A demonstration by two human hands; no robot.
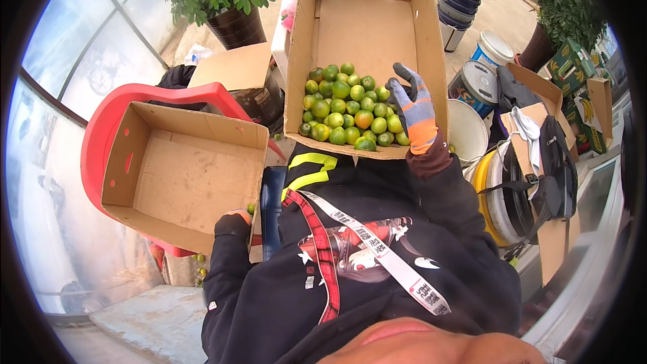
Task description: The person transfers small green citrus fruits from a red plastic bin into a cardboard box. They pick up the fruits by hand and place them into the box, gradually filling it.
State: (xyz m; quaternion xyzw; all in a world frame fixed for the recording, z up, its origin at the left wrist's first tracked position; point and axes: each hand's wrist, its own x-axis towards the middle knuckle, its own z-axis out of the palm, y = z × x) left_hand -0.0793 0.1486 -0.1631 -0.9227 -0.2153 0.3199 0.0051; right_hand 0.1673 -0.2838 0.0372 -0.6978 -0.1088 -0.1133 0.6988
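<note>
Small green citrus fruits [349, 106], one of them partly orange, lie piled at the near end of a large cardboard box [366, 25] in front of me. Over the right side of that pile is my right hand [414, 108], in a grey and orange glove. Its fingers are apart and no fruit shows between them. My left hand [241, 215], mostly hidden by its dark sleeve, is at the near right corner of a second cardboard box [187, 182]. Beside its fingers is one green fruit [250, 208]; whether they grip it cannot be seen.
The second box rests on a red plastic chair [101, 136]. Stacked buckets [460, 0], a lidded pail [475, 83] and a white bucket [467, 124] stand to the right. A black bag [556, 172] is nearer on that side. A potted plant [237, 25] stands at the back left.
</note>
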